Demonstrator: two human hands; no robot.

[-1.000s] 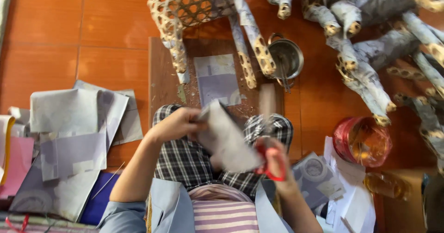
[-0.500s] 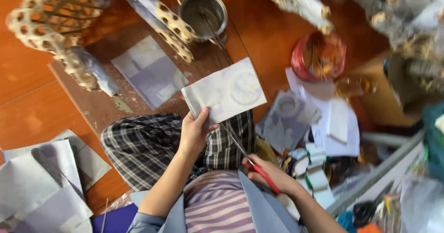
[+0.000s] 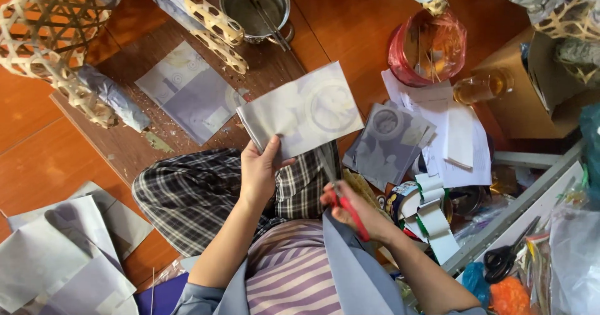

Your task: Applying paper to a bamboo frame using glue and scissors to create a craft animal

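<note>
While the paper is held: the person sits on a wooden floor, both hands in front of the lap.
Paper sheet: a grey printed sheet point(image 3: 301, 110) with pale circle patterns, held up tilted above the checked trousers point(image 3: 187, 193).
Left hand: the left hand point(image 3: 259, 170) pinches the sheet's lower left edge, thumb on the near face, fingers pressed together behind it.
Right hand: the right hand point(image 3: 356, 212) is closed around the red handles of the scissors point(image 3: 337, 187); fingers are clamped on the handles.
Scissor blades: they point up from the right fingers to the sheet's lower edge; I cannot tell if they are apart.
Beyond the left fingers: a wooden board point(image 3: 125, 137) with one more printed sheet point(image 3: 187, 90) lying on it.
Further beyond: a metal pot point(image 3: 256, 5) and a bamboo lattice frame point(image 3: 50, 34).
Right of the right fingers: a pile of grey sheets point(image 3: 387, 141), white papers point(image 3: 459, 143), rolls of tape point(image 3: 415, 205).
Far right: a red plastic container point(image 3: 428, 46), black scissors point(image 3: 506, 259).
Left of the left fingers: loose grey sheets point(image 3: 56, 259) on the floor.
</note>
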